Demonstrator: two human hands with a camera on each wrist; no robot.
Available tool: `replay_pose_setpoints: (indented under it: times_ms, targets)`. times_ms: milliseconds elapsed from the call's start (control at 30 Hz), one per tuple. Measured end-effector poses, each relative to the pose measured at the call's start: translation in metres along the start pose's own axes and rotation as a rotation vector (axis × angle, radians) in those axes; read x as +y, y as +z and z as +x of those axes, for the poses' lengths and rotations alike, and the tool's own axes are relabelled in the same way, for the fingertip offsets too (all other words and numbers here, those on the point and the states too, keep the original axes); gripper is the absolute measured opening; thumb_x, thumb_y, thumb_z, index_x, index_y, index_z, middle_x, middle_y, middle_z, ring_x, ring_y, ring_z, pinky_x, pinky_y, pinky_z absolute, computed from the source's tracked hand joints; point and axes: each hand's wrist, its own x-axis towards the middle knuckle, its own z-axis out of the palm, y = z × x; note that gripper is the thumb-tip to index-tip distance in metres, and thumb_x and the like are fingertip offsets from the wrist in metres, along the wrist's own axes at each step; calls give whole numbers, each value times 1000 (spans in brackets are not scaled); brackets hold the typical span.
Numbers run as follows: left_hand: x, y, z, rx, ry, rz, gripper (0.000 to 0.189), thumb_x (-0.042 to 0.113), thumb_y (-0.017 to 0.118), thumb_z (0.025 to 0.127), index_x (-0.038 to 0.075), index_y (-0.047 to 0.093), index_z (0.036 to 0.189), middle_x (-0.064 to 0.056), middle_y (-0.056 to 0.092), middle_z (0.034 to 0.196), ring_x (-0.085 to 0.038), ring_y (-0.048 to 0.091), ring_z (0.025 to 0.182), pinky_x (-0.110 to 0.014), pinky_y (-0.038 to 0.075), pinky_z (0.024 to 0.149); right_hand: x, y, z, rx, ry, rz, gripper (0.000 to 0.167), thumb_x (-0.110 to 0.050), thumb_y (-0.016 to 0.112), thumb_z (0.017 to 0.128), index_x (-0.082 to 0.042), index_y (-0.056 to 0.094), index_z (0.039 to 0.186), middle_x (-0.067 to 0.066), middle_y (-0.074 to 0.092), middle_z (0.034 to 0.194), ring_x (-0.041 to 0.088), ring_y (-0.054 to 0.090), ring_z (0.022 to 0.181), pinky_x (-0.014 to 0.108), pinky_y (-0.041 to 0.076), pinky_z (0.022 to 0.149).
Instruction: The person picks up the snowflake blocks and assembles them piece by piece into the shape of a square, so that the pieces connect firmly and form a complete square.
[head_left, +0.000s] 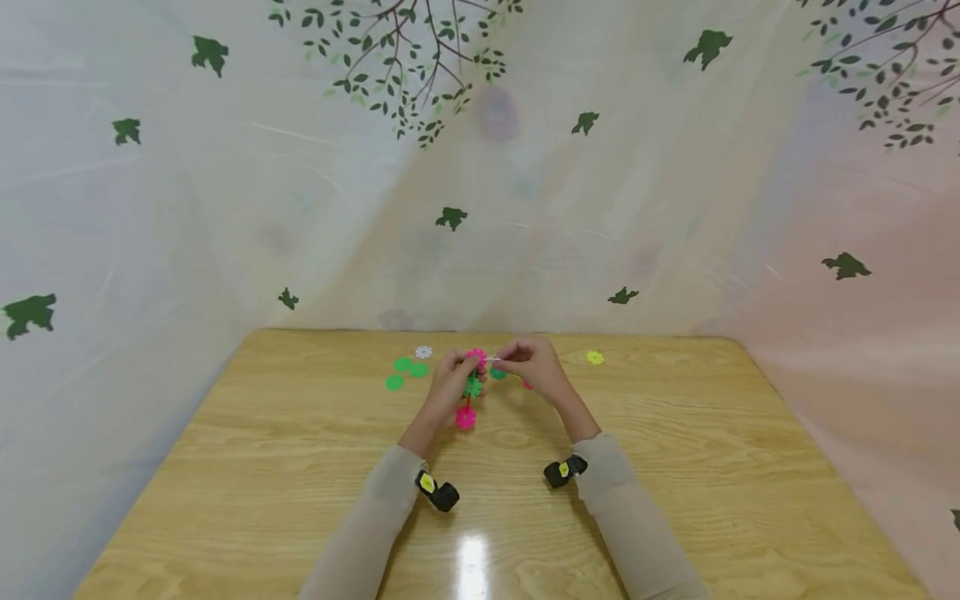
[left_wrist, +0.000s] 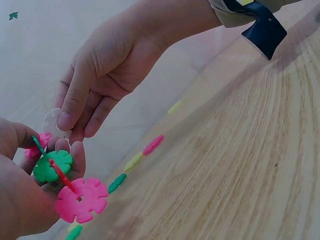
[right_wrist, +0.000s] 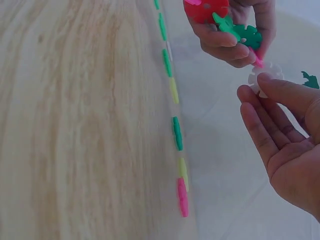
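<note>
My left hand [head_left: 448, 382] holds a chain of slotted, flower-shaped plastic discs joined edge to edge. Pink disc [left_wrist: 85, 202] hangs at its lower end, a red disc [right_wrist: 209, 13] slots in edge-on, and a green disc [left_wrist: 54, 166] follows. Another pink disc [head_left: 477, 358] sits at the upper end, by the left fingers. Between thumb and fingers my right hand [head_left: 537, 368] pinches a white disc [right_wrist: 267, 74]. The white disc's edge is right at the upper pink disc, the two overlapping in the wrist views.
Several loose green discs [head_left: 395, 382] and a white one [head_left: 423, 352] lie left of the hands on the wooden table [head_left: 300, 467]. A teal disc [head_left: 498, 374] and a pink one [head_left: 528, 385] are partly behind the right hand. Farther right lies a yellow disc [head_left: 595, 357].
</note>
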Motion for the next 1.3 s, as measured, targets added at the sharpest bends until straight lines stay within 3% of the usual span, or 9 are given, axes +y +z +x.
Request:
replay_pose_setpoints:
  times_ms: [200, 300, 467, 600, 833, 1067, 1200, 1300]
  targets:
    - [0, 0, -6, 3, -8, 1, 14, 17, 53, 107, 6, 55, 98, -2, 62, 88, -10, 63, 77, -26, 60, 68, 0, -1, -3, -20, -9, 17, 10, -3, 77, 89, 5, 74, 92, 21, 76, 98, 34, 75, 87, 36, 62, 77]
    - [-1, 0, -7, -4, -8, -11, 13, 16, 53, 107, 6, 55, 98, -2, 63, 87, -10, 63, 77, -24, 59, 67, 0, -1, -4, -28, -24, 39, 9, 0, 78, 88, 7, 75, 90, 22, 76, 98, 38, 74, 87, 46, 63, 79]
    - [-2, -1, -6, -10, -14, -28, 12, 15, 53, 106, 7, 54, 97, -2, 62, 86, -10, 62, 77, -24, 58, 68, 1, -1, -4, -38, -25, 72, 8, 3, 78, 86, 10, 74, 88, 26, 75, 98, 19, 75, 79, 57, 60, 82]
    - [-1, 0, -6, -19, -17, -40, 11, 15, 53, 106, 8, 54, 97, -1, 61, 86, -10, 61, 77, -23, 57, 68, 2, -2, -4, -38, -23, 79, 10, 1, 79, 86, 10, 75, 88, 24, 76, 97, 11, 73, 77, 46, 63, 79]
    - [-1, 0, -6, -31, -4, -60, 12, 14, 52, 107, 9, 52, 96, 0, 62, 85, -10, 61, 77, -23, 57, 68, 3, -2, -4, -28, -26, 116, 12, -1, 80, 86, 10, 75, 86, 18, 77, 93, 15, 74, 77, 26, 61, 73]
    - [-2, 1, -9, -40, 40, -77, 12, 14, 53, 106, 9, 52, 96, 1, 62, 83, -8, 61, 76, -22, 57, 66, 4, 0, -3, -20, -34, 110, 10, 0, 80, 84, 9, 75, 85, 17, 77, 91, 25, 74, 75, 27, 58, 66]
    - [-3, 0, -12, -73, 83, -89, 11, 16, 53, 106, 10, 52, 96, 1, 63, 85, -8, 62, 76, -21, 58, 67, 1, 0, -4, -21, -43, 104, 10, 1, 80, 84, 10, 75, 86, 16, 77, 89, 21, 74, 76, 31, 62, 71]
    - [-2, -1, -13, -84, 88, -105, 10, 16, 52, 106, 10, 51, 98, 1, 62, 86, -8, 62, 77, -20, 58, 67, -1, 0, -4, -16, -54, 97, 12, -2, 81, 84, 8, 77, 86, 16, 77, 87, 16, 72, 71, 29, 60, 67]
